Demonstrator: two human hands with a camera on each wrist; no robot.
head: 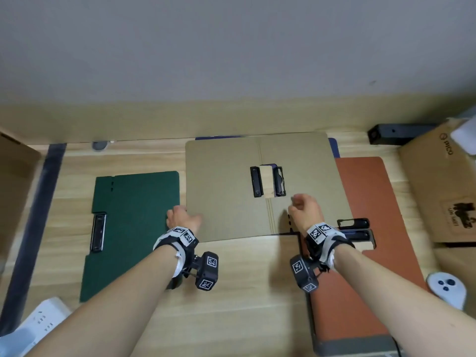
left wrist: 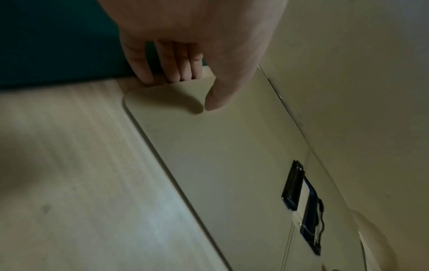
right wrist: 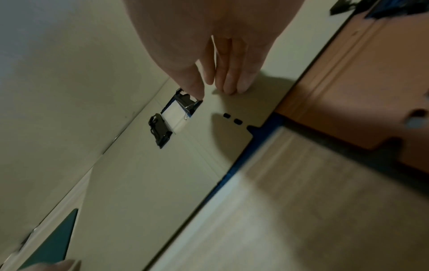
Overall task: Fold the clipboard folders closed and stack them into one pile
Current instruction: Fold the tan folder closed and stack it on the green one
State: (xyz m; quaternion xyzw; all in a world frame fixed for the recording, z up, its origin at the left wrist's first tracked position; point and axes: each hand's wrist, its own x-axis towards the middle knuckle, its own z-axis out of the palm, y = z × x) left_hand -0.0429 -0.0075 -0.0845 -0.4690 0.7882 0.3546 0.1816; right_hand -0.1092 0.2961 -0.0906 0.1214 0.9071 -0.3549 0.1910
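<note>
Counting folders in the head view: four that I can make out. One khaki folder (head: 224, 191) lies open in the middle of the frame, two black clips (head: 268, 181) at its spine. A green folder (head: 134, 220) sits folded shut at centre left with one clip on its left edge. An orange-brown folder (head: 371, 202) runs down the right side, and there's a blue one (head: 334, 146) underneath the khaki — only slivers of it poke out at the top edge and upper right corner.

Left hand (head: 182, 219) is at the khaki folder's left edge. In the left wrist view its fingers (left wrist: 171, 71) are tucked under that edge and the thumb sits on top, so it's pinching the cover. Right hand (head: 305, 210) hovers loosely curled over the lower right part of the khaki folder, holding nothing — fingertips (right wrist: 234, 84) down near the surface, can't tell if they touch.

Everything's on a light wood-grain table (head: 244, 292) against a plain grey wall (head: 231, 47). One cardboard box (head: 438, 181) at right, one white controller (head: 447, 289) lower right, one white power strip (head: 38, 320) lower left.
</note>
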